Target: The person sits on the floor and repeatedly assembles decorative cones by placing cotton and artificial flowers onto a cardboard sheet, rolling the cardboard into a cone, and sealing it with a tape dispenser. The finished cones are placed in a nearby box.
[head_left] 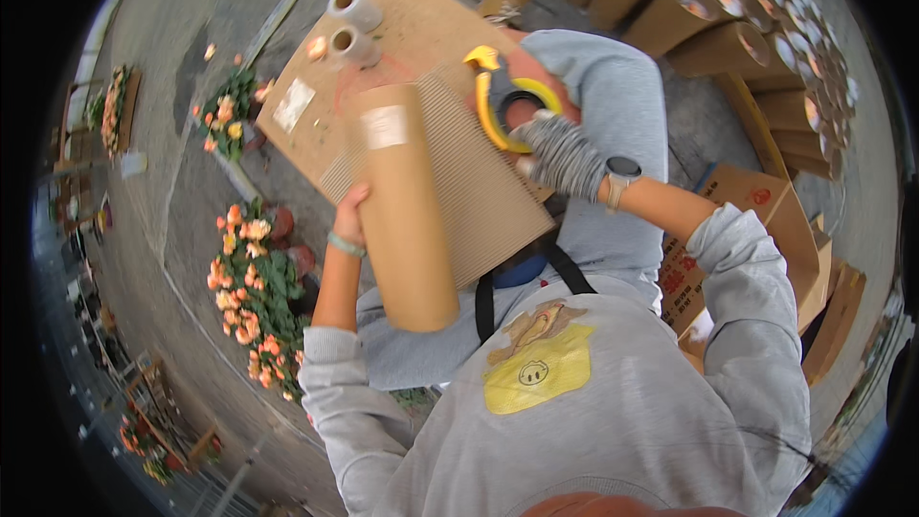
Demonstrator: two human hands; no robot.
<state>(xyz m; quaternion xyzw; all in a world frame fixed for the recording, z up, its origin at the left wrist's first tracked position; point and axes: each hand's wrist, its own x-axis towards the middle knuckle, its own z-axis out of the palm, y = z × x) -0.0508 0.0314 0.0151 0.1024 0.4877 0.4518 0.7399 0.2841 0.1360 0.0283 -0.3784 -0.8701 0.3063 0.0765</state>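
My left hand [350, 217] is wrapped round the side of a brown cardboard tube [409, 225], which stands tilted over my lap. A pale strip of tape [385, 126] is stuck near the tube's far end. In my right hand [565, 155], which wears a grey striped glove, is a yellow and dark grey tape dispenser [493, 96], held to the right of the tube. Beneath and beside the tube lies a ribbed corrugated cardboard sheet [483, 196], or a stack of them; I cannot tell which.
The sheets rest on a brown board [421, 14], where two clear tape rolls [355, 8] stand at the far side. Potted peach flowers [251, 278] line the ground at left. Many brown tubes [728, 53] stand at far right, near an open cardboard box [742, 201].
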